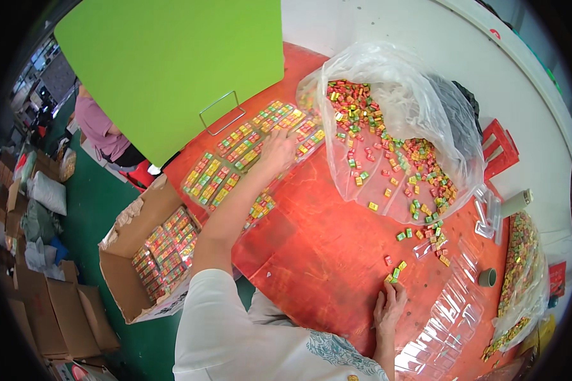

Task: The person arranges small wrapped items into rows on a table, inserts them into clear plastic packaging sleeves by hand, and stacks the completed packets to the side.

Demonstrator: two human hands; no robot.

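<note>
At five o'clock on the red surface [311,228], a right hand [389,308] curls at small glossy pieces [396,274], its grip's closure unclear; near centre, toward twelve, the left hand [278,151] covers filled trays [243,150], fingertips unreadable. Pieces look light, firm, slick: pinch opposite sides.

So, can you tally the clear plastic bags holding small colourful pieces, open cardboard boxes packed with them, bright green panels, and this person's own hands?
Clear plastic bags holding small red, yellow and green pieces: 2 (large bag, smaller bag)
Open brown cardboard box: 1
Bright green flat panel: 1
Bare hands: 2 (left hand, right hand)
Total: 6
</note>
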